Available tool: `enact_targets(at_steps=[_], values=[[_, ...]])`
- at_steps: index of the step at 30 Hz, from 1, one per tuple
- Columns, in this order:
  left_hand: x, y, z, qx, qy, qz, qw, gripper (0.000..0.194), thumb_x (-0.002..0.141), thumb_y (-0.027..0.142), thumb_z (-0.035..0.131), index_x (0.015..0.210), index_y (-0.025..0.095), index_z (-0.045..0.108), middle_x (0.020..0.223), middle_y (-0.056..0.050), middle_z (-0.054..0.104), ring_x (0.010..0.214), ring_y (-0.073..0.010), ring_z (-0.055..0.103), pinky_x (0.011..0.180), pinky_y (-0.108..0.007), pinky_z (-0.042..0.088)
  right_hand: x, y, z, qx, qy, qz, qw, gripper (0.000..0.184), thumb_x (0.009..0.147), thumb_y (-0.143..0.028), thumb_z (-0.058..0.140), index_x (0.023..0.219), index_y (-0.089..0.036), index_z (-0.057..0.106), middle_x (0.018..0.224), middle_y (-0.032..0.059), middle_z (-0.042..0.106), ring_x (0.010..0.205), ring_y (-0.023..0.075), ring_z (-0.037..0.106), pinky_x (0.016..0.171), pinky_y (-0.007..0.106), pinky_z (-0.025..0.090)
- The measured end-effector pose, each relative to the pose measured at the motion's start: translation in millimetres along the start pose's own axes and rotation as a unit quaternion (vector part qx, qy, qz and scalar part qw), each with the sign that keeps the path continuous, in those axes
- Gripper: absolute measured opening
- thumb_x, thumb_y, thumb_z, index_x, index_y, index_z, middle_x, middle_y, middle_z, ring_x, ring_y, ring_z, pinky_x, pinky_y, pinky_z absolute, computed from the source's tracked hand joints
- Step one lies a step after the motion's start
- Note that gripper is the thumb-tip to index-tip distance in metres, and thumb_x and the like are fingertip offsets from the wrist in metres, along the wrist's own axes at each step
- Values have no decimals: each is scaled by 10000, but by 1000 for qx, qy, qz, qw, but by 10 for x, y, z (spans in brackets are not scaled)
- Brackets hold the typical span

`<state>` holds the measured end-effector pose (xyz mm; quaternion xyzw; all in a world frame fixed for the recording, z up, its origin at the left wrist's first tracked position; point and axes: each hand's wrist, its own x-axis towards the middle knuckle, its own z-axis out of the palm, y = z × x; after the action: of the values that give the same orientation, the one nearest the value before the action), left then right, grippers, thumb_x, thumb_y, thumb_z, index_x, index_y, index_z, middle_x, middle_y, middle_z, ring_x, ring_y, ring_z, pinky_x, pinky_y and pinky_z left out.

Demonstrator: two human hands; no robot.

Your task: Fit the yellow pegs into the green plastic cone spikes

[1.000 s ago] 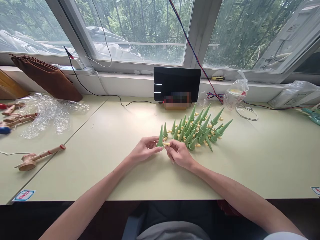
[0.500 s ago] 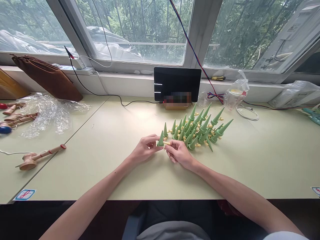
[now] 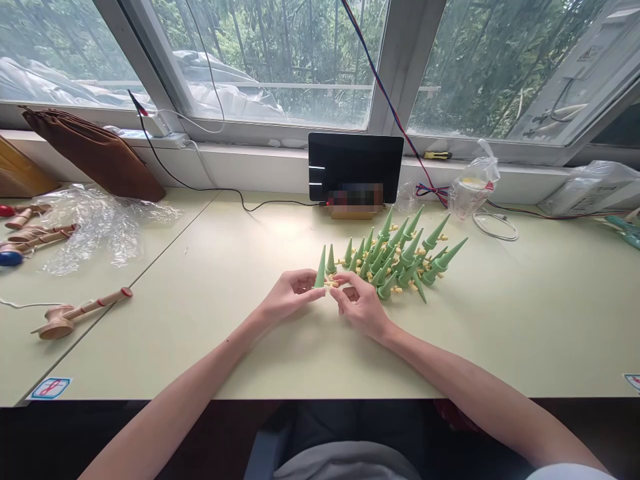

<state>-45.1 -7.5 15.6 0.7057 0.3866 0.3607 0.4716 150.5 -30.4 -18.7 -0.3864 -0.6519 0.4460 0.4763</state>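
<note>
My left hand (image 3: 290, 295) grips a green cone (image 3: 321, 270) that stands point up, thumb in front and fingers behind its base. A small pale yellow piece (image 3: 331, 284) sticks out beside the base toward the right. My right hand (image 3: 361, 303) has its thumb and forefinger around that yellow piece; its exact contact is too small to make out. Just behind my fingertips another green cone (image 3: 331, 259) stands on the table. To the right spreads a cluster of similar green cones (image 3: 407, 253) with small yellow parts at their bases, most upright or leaning.
A dark tablet (image 3: 355, 163) leans at the back of the table (image 3: 200, 267). Wooden kendamas (image 3: 57, 323) and clear plastic wrap (image 3: 120, 240) lie left, near a brown bag (image 3: 95, 157). A bagged cup (image 3: 473, 190) and coiled white cable (image 3: 495, 227) lie back right.
The cone in my left hand now shows more upright and taller. My right fingers have shifted and spread slightly around the yellow piece, which shows less of its length. The cluster has not moved.
</note>
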Motion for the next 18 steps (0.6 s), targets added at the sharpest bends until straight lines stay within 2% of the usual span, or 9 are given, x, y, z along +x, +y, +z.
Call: enact_targets(at_steps=[4, 9, 13, 18], values=[[2, -1, -14, -30, -5, -13, 999, 317, 800, 444, 711, 824, 129, 700, 769, -58, 665, 711, -164, 593, 594, -256, 443, 13, 13, -28, -97, 4, -95, 991, 182, 967, -351, 535, 1042, -201, 606, 983, 69, 631, 575, 107, 585, 551, 264, 512], [8, -29, -30, -35, -18, -25, 999, 322, 794, 442, 713, 796, 119, 699, 760, -66, 668, 696, -165, 593, 577, -251, 438, 34, 50, -64, -187, -11, -179, 966, 188, 1005, -293, 468, 1015, -205, 634, 968, 85, 631, 727, 151, 603, 643, 278, 509], [8, -27, -29, -32, -38, -21, 999, 304, 813, 422, 695, 783, 119, 696, 763, -62, 660, 685, -152, 578, 574, -244, 427, 30, 86, -84, -224, -31, -205, 952, 216, 1017, -294, 439, 1004, -215, 640, 936, 82, 624, 761, 164, 596, 670, 281, 496], [0, -7, -23, -17, -51, -10, 999, 325, 823, 438, 671, 775, 118, 707, 714, -45, 630, 649, -139, 544, 553, -240, 406, 10, 108, -81, -234, -30, -213, 948, 242, 1022, -288, 415, 933, -204, 624, 829, 61, 588, 680, 155, 544, 615, 272, 450]])
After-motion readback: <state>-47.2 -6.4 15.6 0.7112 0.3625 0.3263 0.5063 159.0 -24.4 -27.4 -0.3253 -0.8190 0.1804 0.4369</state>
